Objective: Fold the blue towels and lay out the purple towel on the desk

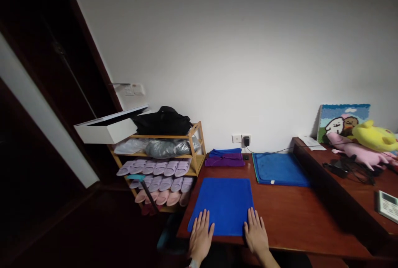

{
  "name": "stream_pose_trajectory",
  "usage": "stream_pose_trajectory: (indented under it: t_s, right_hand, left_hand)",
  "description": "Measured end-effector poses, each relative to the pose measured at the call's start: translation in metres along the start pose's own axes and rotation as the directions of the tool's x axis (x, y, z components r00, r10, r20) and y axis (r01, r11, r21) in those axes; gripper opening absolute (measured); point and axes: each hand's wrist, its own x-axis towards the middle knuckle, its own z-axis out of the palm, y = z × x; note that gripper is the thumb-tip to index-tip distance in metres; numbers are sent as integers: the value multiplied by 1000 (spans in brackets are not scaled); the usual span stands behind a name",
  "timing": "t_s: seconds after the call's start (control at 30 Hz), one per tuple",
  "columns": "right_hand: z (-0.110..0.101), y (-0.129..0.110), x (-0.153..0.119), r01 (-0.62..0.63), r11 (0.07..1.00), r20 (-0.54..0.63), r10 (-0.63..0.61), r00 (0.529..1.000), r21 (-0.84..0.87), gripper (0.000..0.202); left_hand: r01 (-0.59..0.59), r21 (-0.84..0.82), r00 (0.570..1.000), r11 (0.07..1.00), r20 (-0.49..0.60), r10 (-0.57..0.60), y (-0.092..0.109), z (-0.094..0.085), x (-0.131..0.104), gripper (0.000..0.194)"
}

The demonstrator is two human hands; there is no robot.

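Observation:
A bright blue cloth (224,203) lies flat and spread out on the reddish-brown wooden table (289,214). My left hand (201,235) rests with fingers stretched on its near left corner. On the near right corner, my right hand (256,231) lies flat, fingers slightly spread and partly past the cloth's right edge. Neither hand grips anything. Farther back on the table, to the right, is a stack of blue cloths (281,169) with a small white tag. Folded purple cloth (224,160) sits at the wall side, with blue cloth behind it.
Left of the table stands a wooden rack (196,147) with several slippers (160,168), a black bag (163,121) and a white box (107,130). A charger (246,140) trails a cable along the wall. Plush toys (373,135) and a white device (388,206) lie on the right-hand surface.

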Motion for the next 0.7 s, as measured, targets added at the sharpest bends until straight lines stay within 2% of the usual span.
stream_pose_trajectory:
  t_s: [0.1, 0.27, 0.37, 0.43, 0.53, 0.63, 0.7]
  right_hand:
    - [-5, 1, 10, -34, 999, 24, 34, 999, 0, 66]
    - [-19, -4, 44, -51, 999, -12, 51, 999, 20, 68]
    - [-14, -4, 58, -51, 999, 4, 51, 999, -13, 69]
    - [-5, -2, 62, -40, 999, -3, 40, 999, -33, 69]
    - [5, 2, 62, -27, 999, -24, 26, 999, -40, 70]
    - [7, 5, 61, -11, 999, -22, 11, 1000, -40, 67]
    - [7, 6, 60, 23, 998, -11, -23, 1000, -50, 65]
  left_hand:
    - [0, 12, 1000, 1000, -30, 1, 0, 5, -2, 61]
    - [-8, 0, 999, 1000, -51, 8, -7, 13, -3, 61]
    - [0, -22, 999, 1000, -49, -1, -12, 16, -2, 60]
    - [16, -40, 998, 999, -59, -18, -6, 14, 4, 57]
    - [-33, -90, 996, 995, -90, 25, 31, 3, 28, 56]
    - [-263, -201, 965, 944, -47, 259, 95, -11, 62, 57]
    - [-352, -284, 929, 892, 9, 369, 135, -14, 81, 57]
